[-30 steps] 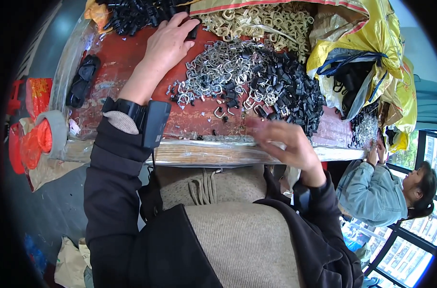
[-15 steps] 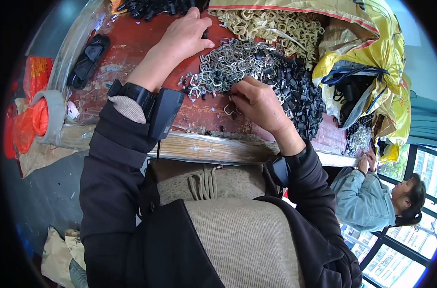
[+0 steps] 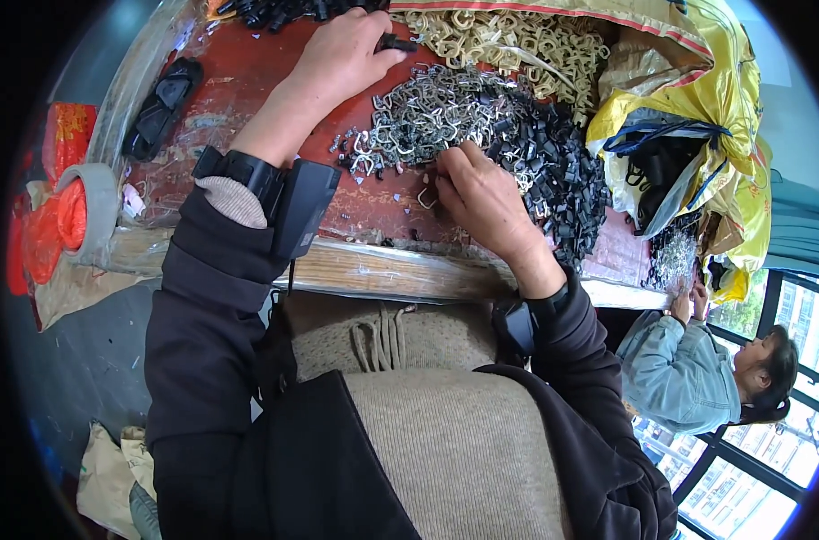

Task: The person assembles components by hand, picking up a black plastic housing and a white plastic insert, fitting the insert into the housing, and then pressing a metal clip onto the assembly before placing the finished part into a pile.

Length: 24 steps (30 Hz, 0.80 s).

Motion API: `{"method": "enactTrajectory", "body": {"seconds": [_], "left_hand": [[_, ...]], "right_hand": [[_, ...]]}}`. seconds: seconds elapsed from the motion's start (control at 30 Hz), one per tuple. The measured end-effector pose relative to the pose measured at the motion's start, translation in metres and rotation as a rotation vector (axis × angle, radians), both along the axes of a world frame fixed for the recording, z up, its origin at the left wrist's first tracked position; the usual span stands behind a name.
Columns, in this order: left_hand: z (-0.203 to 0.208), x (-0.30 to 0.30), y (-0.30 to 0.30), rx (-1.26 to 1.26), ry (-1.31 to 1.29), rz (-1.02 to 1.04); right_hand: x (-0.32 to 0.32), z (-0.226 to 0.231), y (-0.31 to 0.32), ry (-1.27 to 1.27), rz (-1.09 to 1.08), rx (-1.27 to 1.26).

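My left hand point(image 3: 345, 52) is at the far side of the table, closed round a small black plastic piece point(image 3: 399, 43) that sticks out past the thumb. Beside it lies a pile of silvery metal hooks point(image 3: 418, 112). My right hand point(image 3: 489, 196) is over the near edge of that pile, fingers bent and pressed together; what they hold, if anything, is hidden beneath them. Small black clips point(image 3: 562, 180) are heaped to the right of it. A single bent metal hook point(image 3: 427, 196) lies just left of the right fingers.
Cream-coloured hooks point(image 3: 517, 45) spread at the back before a yellow woven sack point(image 3: 733, 108). Black parts point(image 3: 292, 7) lie at the far left. A black sandal-like object point(image 3: 164, 108) and a tape roll point(image 3: 103, 211) are on the left. At right, another person point(image 3: 688, 369) works.
My left hand has shifted slightly up and left, and the black piece now shows past its thumb. My right hand has moved a little, its fingers still bent over the pile.
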<state>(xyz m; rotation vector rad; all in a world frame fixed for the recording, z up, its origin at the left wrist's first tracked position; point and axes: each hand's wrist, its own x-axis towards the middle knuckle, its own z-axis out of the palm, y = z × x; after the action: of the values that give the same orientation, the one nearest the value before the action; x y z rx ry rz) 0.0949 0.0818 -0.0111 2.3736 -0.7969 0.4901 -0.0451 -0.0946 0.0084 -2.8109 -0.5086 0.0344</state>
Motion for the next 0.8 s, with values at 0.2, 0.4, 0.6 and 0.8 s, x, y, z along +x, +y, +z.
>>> {"method": "enactTrajectory", "body": {"seconds": [0.2, 0.4, 0.6, 0.8], "left_hand": [[0.016, -0.013, -0.016, -0.543, 0.730, -0.145], [0.030, -0.041, -0.034, -0.821, 1.123, -0.462], [0.028, -0.079, -0.047, -0.947, 1.616, -0.660], [0.022, -0.093, -0.051, -0.836, 1.430, -0.645]], "right_hand": [[-0.009, -0.002, -0.005, -0.003, -0.010, 0.015], [-0.012, -0.001, -0.024, -0.039, -0.013, 0.182], [-0.023, 0.019, -0.032, 0.279, -0.335, 0.927], [-0.024, 0.021, -0.023, 0.284, -0.353, 1.391]]}}
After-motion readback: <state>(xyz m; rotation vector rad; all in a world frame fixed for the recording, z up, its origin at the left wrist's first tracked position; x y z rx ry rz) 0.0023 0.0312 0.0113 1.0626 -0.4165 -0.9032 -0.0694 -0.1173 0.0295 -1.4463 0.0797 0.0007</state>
